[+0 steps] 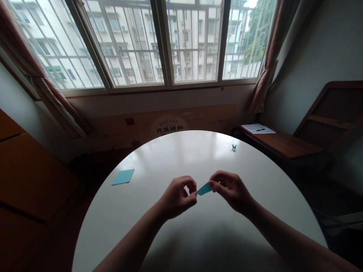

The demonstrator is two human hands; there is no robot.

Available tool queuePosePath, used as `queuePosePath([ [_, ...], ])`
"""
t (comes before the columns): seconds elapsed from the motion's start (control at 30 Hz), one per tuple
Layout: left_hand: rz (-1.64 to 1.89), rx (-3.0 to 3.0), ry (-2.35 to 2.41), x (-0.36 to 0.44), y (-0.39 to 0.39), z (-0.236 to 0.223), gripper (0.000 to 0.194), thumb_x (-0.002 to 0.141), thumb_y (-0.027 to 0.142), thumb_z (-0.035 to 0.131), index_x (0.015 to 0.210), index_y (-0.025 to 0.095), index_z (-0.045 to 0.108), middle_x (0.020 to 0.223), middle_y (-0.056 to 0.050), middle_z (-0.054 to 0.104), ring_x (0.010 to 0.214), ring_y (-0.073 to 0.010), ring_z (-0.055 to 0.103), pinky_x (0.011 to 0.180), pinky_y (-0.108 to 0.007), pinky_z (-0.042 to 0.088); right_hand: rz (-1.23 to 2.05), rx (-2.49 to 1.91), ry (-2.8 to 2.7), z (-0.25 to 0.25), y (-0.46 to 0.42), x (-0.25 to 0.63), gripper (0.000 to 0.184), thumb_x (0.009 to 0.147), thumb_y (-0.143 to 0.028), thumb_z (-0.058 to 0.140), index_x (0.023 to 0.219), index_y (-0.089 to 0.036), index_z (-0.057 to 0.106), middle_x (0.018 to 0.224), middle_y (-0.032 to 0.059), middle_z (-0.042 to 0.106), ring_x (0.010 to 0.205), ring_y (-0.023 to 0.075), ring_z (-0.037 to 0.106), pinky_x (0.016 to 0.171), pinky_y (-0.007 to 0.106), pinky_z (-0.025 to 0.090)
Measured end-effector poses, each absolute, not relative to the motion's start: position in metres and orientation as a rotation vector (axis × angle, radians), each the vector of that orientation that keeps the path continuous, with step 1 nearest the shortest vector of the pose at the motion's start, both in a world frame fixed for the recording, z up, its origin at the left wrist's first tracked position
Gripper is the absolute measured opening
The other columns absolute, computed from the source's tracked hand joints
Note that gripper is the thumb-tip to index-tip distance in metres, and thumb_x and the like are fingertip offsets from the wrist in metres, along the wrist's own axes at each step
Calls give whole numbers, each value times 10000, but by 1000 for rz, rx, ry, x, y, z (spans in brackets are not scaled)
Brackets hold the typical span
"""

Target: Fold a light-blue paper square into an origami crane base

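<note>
Right in the middle of the frame, just below centre, here's the action: a small folded piece of teal paper [204,188], flat, crisp-edged, tapering to a point at its left end. The right hand [232,190] comes in from the lower right with thumb and index finger pinching the paper's broader right end, the other fingers curled in behind. From the lower left, the left hand [181,197] has thumb and index finger closed on the pointed tip, the bent index finger making a rounded loop! The paper hangs between the two, above the bench [170,160], a smooth, glossy white round whose top catches pale window reflections.

Over to the left of the frame, a flat square of light-blue origami paper [123,176] lies on the bench, a thin yellowish edge showing along its right side. Up at the right, near the far rim, stands a tiny folded paper figure [234,147], teal, with two pointed tips rising; too small to read its folds.

Beyond it, right of frame, a brown wooden chair [300,145] carries a white sheet [258,129] with a dark, slim pen [260,130] on top. Across the upper frame, barred window panes [193,41] sit between patterned fabric curtains [268,64], gathered at the sides.
</note>
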State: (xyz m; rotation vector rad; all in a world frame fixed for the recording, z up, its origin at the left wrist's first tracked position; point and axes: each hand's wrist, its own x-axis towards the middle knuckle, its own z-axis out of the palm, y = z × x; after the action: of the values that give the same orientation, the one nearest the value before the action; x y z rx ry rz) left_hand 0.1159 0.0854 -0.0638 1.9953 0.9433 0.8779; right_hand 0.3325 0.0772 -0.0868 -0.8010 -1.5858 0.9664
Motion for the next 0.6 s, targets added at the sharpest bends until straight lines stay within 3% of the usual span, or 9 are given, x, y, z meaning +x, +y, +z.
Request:
queuePosePath([
  [0.13,953,2005,968,110,90,-60,29,716,167,537,710,157,563,769,-28,569,660,-135,516,517,-213,408,968,-809,-1484,-85,83,340,264,907,-403,662,856,-144,654,686,26,596,553,113,491,469,220,370],
  [0.3,1041,2016,938,117,84,-58,153,855,314,620,870,164,594,881,-47,581,799,-166,569,606,-229,478,1011,-828,-1529,-91,78,328,241,882,-376,684,830,-141,671,719,42,612,634,143,539,551,247,426],
  [0.47,938,1992,961,123,83,-68,287,877,417,657,787,145,637,778,-47,605,657,-133,544,529,-204,427,1035,-849,-1535,-95,72,318,219,856,-352,702,805,-140,687,728,49,619,649,149,533,572,261,416],
  [0.6,929,1929,1026,114,94,-73,340,852,450,679,734,135,630,711,-45,596,603,-125,512,502,-205,403,1041,-871,-1421,-93,79,328,299,848,-431,711,800,-139,673,690,50,601,615,151,534,505,247,397],
])
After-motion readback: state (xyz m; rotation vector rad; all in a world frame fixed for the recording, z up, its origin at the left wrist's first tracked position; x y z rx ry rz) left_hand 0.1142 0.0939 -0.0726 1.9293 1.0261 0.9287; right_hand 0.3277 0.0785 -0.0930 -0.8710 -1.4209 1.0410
